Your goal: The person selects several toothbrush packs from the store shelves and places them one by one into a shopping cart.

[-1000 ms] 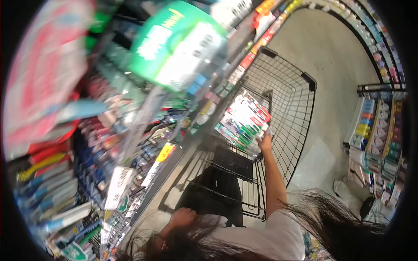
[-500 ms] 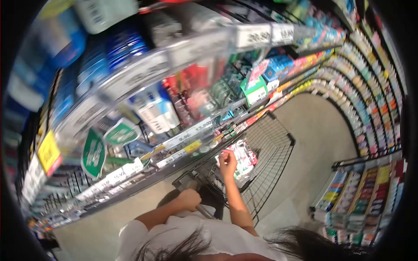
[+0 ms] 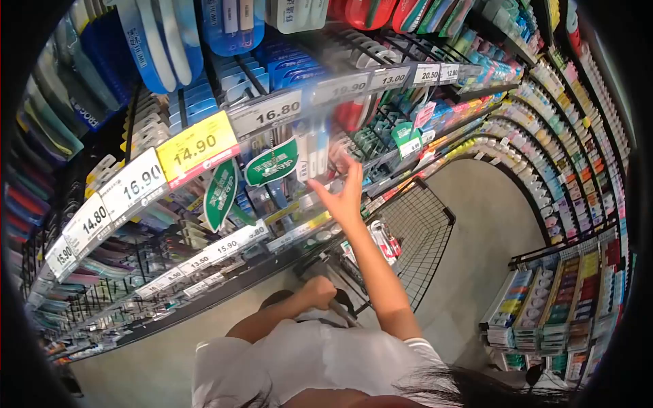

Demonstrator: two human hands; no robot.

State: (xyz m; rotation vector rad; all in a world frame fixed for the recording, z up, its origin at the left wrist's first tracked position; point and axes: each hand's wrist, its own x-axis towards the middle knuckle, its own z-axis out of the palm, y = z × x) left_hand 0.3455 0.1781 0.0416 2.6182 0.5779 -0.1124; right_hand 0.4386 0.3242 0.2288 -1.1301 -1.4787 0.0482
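Observation:
My right hand [image 3: 343, 194] is raised in front of the shelf, thumb and fingers spread apart. Just beyond its fingertips hangs a blue and white toothbrush pack [image 3: 314, 153], partly blurred. Leaf-shaped green tags [image 3: 272, 163] dangle to the left of that pack. Lower down, my left hand [image 3: 318, 294] is wrapped around the handle of the shopping cart [image 3: 435, 255]. Inside the cart lies a red and white package [image 3: 386, 241], partly covered by my right forearm.
A price rail [image 3: 272, 112] runs along the shelf, with a yellow price label [image 3: 197, 146] at left. More toothbrush packs [image 3: 163, 41] hang above it. Curved shelves [image 3: 544, 136] stand across the floor [image 3: 476, 197], with a low display [image 3: 558, 299] at lower right.
My right hand has risen from above the cart to the shelf, its fingers now spread. My left hand stays on the cart handle. The view has shifted and sharpened.

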